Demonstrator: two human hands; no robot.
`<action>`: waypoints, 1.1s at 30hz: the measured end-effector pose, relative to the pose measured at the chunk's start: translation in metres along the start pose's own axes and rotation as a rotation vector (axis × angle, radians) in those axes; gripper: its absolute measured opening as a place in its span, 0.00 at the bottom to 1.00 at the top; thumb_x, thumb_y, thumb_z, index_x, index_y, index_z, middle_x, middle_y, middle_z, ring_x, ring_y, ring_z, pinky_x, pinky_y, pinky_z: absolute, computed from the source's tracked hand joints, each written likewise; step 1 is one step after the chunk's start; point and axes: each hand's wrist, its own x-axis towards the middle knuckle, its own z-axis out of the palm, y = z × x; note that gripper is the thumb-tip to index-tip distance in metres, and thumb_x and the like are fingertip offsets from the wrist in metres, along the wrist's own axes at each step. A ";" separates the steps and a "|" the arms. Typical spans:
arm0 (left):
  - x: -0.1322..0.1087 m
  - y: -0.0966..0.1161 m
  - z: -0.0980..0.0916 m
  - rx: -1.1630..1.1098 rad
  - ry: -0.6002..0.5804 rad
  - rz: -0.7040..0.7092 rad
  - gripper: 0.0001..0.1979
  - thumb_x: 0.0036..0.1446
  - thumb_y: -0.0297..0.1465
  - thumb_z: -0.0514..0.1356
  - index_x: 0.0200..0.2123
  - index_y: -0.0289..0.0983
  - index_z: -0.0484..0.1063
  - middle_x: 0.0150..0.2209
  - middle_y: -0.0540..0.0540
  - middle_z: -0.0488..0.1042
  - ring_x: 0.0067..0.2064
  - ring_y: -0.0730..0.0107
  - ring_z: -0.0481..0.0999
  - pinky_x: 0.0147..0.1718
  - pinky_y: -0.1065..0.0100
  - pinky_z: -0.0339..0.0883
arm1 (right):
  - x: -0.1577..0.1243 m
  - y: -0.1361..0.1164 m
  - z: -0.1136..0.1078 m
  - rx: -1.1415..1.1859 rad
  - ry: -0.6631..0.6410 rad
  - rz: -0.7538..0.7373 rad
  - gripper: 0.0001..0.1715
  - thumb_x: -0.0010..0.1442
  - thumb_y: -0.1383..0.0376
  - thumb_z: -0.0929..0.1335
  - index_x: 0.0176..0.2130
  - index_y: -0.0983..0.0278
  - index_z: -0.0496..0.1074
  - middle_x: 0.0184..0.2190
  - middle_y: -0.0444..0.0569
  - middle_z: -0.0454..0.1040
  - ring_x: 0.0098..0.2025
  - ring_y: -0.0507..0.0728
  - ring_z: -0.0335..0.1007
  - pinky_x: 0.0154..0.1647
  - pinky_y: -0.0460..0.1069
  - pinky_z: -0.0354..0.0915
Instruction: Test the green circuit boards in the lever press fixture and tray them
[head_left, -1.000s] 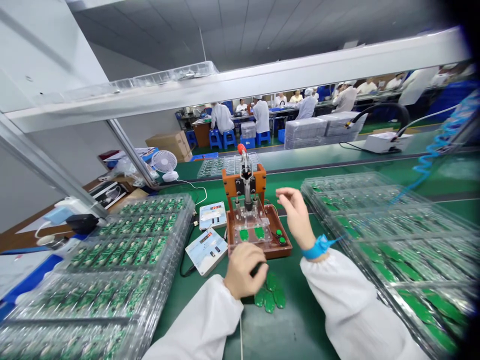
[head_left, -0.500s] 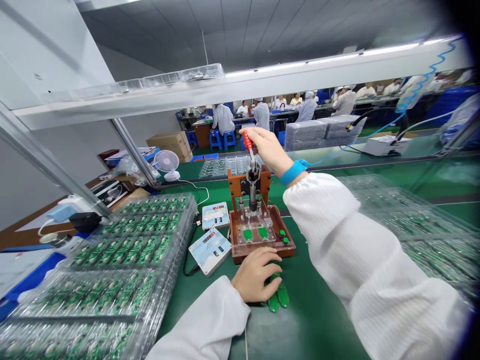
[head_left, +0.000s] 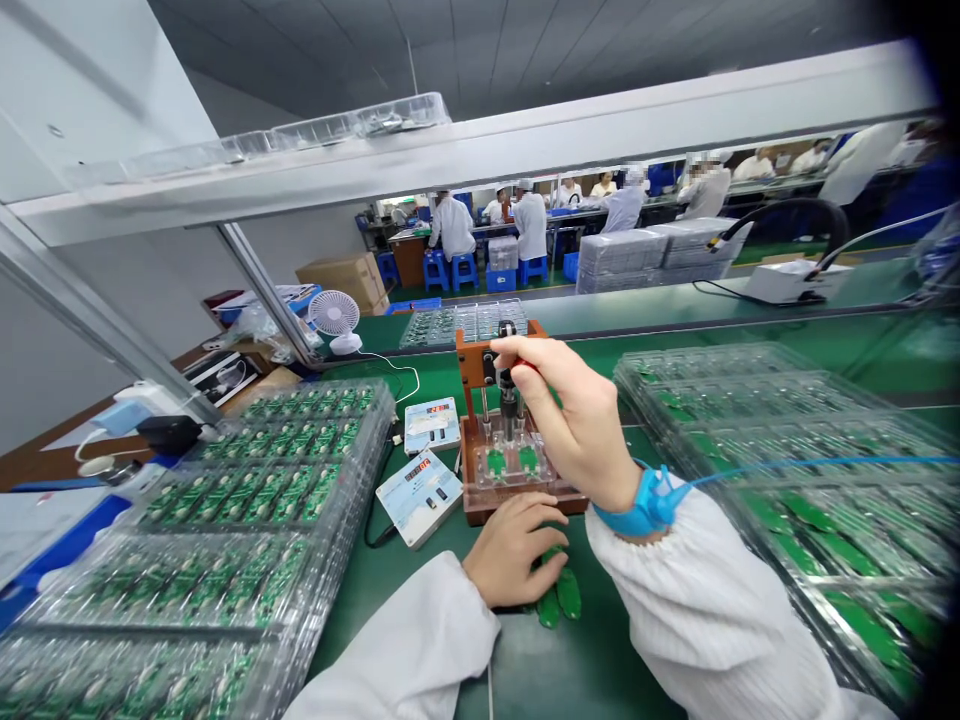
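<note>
My right hand (head_left: 574,415) is closed around the red lever handle (head_left: 526,364) of a toggle press, and only a bit of red shows past the fingers. The lever is low, in front of the brown press frame (head_left: 474,365). Beneath the plunger, two green circuit boards (head_left: 496,461) lie in the clear fixture. In front of the base, my left hand (head_left: 517,550) rests with bent, spread fingers over loose green circuit boards (head_left: 568,592) on the bench. Its palm side and whatever lies under it are hidden.
Two small boxes with red digital displays (head_left: 420,498) stand left of the press. Clear trays of circuit boards (head_left: 247,500) are stacked at left, and more trays (head_left: 795,480) at right. A small fan (head_left: 334,315) stands behind. A blue cord (head_left: 787,464) runs from my right wristband.
My right hand has pulled the red lever down and toward me, and the plunger has come down over the fixture. The left hand stays nearly where it was.
</note>
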 end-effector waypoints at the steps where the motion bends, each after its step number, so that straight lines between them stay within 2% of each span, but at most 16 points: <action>1: 0.000 0.000 0.000 0.000 0.001 -0.002 0.06 0.64 0.31 0.59 0.41 0.37 0.76 0.48 0.43 0.78 0.58 0.56 0.73 0.55 0.56 0.70 | -0.005 0.002 0.002 0.012 0.023 0.000 0.13 0.73 0.68 0.62 0.53 0.61 0.72 0.48 0.48 0.78 0.52 0.54 0.74 0.56 0.51 0.70; 6: 0.002 0.002 0.000 0.019 0.015 -0.002 0.06 0.64 0.31 0.59 0.40 0.37 0.76 0.47 0.43 0.79 0.55 0.57 0.74 0.53 0.57 0.70 | -0.035 0.016 0.016 0.083 0.039 -0.015 0.15 0.71 0.73 0.63 0.51 0.60 0.73 0.52 0.49 0.77 0.62 0.57 0.69 0.66 0.55 0.67; 11: 0.002 0.001 0.001 0.070 0.017 -0.004 0.08 0.66 0.31 0.57 0.38 0.37 0.76 0.46 0.43 0.79 0.52 0.60 0.75 0.53 0.59 0.70 | -0.051 0.025 0.025 0.102 0.033 -0.006 0.20 0.70 0.75 0.63 0.55 0.59 0.73 0.56 0.48 0.75 0.66 0.57 0.66 0.69 0.56 0.65; 16: -0.002 -0.005 0.007 0.100 -0.020 -0.027 0.08 0.65 0.33 0.58 0.36 0.37 0.74 0.41 0.42 0.79 0.51 0.60 0.76 0.53 0.60 0.71 | -0.057 0.024 0.024 0.184 0.012 0.082 0.28 0.69 0.74 0.65 0.63 0.53 0.68 0.63 0.46 0.70 0.70 0.60 0.60 0.71 0.60 0.62; 22: -0.002 -0.006 0.008 0.061 -0.044 -0.054 0.08 0.64 0.33 0.60 0.31 0.37 0.70 0.40 0.45 0.80 0.51 0.60 0.76 0.53 0.60 0.71 | -0.058 0.026 0.018 0.262 -0.009 0.112 0.32 0.68 0.75 0.63 0.64 0.50 0.69 0.63 0.44 0.70 0.69 0.62 0.62 0.71 0.64 0.64; 26: -0.001 -0.005 0.006 0.057 -0.032 -0.031 0.08 0.64 0.32 0.60 0.32 0.37 0.71 0.41 0.47 0.80 0.53 0.60 0.76 0.54 0.59 0.71 | -0.057 0.030 0.017 0.287 -0.002 0.110 0.35 0.68 0.78 0.62 0.64 0.48 0.68 0.63 0.41 0.70 0.68 0.60 0.63 0.71 0.62 0.63; 29: -0.001 -0.004 0.004 0.029 -0.054 -0.071 0.11 0.66 0.35 0.59 0.32 0.38 0.72 0.41 0.45 0.81 0.53 0.58 0.76 0.54 0.58 0.71 | -0.058 0.033 0.018 0.307 0.005 0.106 0.36 0.67 0.79 0.61 0.64 0.47 0.68 0.63 0.39 0.70 0.68 0.59 0.63 0.71 0.61 0.64; 33: 0.004 0.003 0.001 -0.110 0.016 -0.100 0.14 0.66 0.38 0.60 0.30 0.38 0.71 0.40 0.45 0.81 0.51 0.60 0.78 0.53 0.58 0.72 | -0.057 0.036 0.019 0.322 0.010 0.082 0.39 0.65 0.81 0.60 0.65 0.47 0.68 0.63 0.39 0.70 0.68 0.58 0.63 0.71 0.61 0.64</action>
